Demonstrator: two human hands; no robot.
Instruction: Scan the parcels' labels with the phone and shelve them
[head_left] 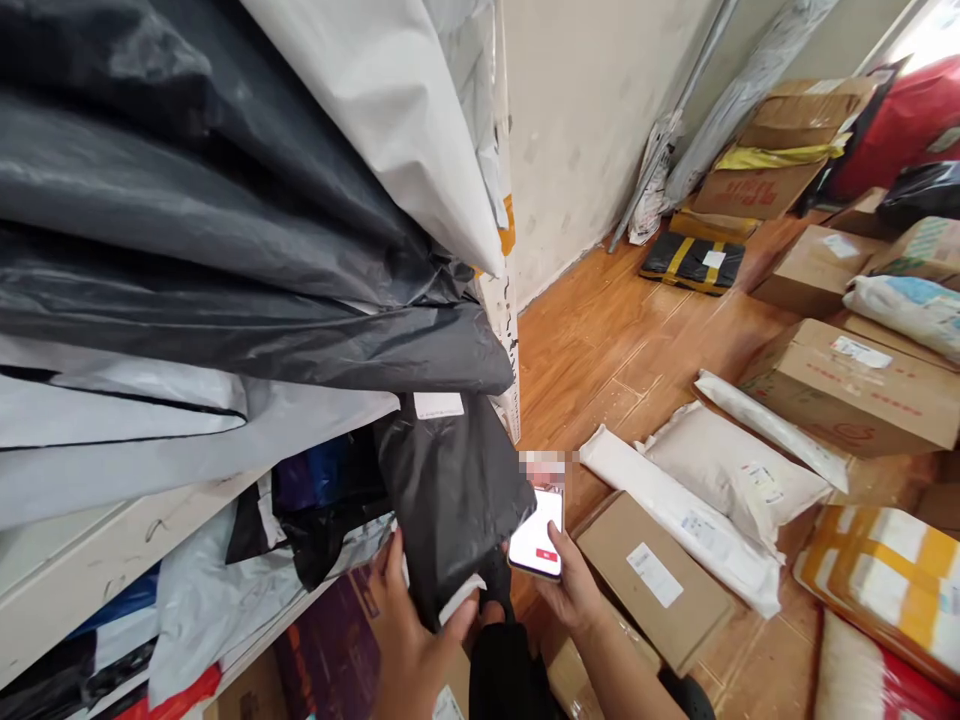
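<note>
Low in the middle of the frame, the left hand (pixel 409 640) grips the bottom edge of a black parcel bag (pixel 450 500), fingers closed around the plastic near a white label strip. That bag hangs down from a white shelf (pixel 82 560) at the left, just below a thick pile of black and grey bags (pixel 225 230) that fills the upper left of the frame. A small white label (pixel 439 405) sits near the top of the hanging bag.

Right beside it, the right hand (pixel 577 590) is wrapped around a phone (pixel 537 535), held upright with its lit white screen facing the camera and a red button showing near its lower edge. The phone's edge is just beside the black bag, close to touching it.

Lower right of the phone, a flat cardboard box (pixel 652 580) lies on the wooden floor (pixel 600 330), with two long white padded bags (pixel 720 500) lying beyond it. Further right stands a larger brown box (pixel 855 390), and a parcel bound with yellow tape (pixel 885 575) lies at the lower right edge. Toward the upper right, a black packet with yellow straps (pixel 694 262) rests on the floor by the wall, with more boxes (pixel 780 150) stacked behind it.
</note>
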